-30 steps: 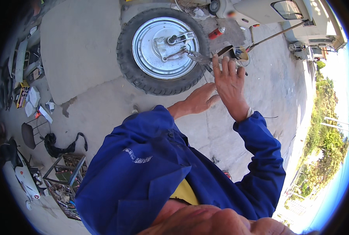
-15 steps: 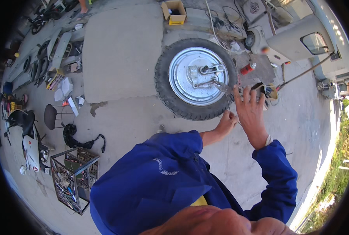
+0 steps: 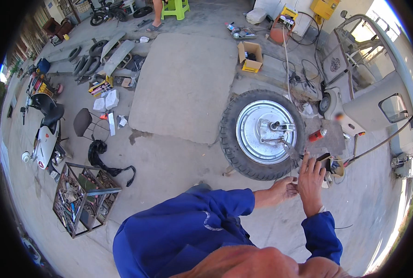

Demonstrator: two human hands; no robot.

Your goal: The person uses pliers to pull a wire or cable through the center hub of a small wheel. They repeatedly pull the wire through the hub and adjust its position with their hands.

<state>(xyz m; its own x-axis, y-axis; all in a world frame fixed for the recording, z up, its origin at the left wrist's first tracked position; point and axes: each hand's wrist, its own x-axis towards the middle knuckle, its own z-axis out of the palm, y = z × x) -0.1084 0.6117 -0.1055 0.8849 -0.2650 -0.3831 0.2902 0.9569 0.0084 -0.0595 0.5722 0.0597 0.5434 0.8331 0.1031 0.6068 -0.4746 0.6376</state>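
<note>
A wheel with a black knobbly tyre (image 3: 232,155) and a silver hub (image 3: 252,143) lies flat on the ground in front of me. Grey pliers (image 3: 290,151) reach from the small lever on the hub toward the tyre's right side. At the tyre's near edge my left hand (image 3: 283,191) is closed, pinching what looks like a thin cable; its fingertips are partly hidden. Close beside it, my right hand (image 3: 312,183) has its fingers stretched out, with the fingertips by the pliers' handle end. Whether they touch the handle is unclear.
A red spray can (image 3: 317,135) and an open container (image 3: 338,170) stand right of the wheel. Beyond it are a cardboard box (image 3: 250,56) and a pale vehicle (image 3: 373,104). At left stand a metal-framed tool crate (image 3: 87,199), a stool (image 3: 82,122) and a scooter (image 3: 46,139).
My view has tilted up, so the wheel and hands appear lower and farther right. The right hand's fingers are closer together. Both hands stay by the tyre's near right edge.
</note>
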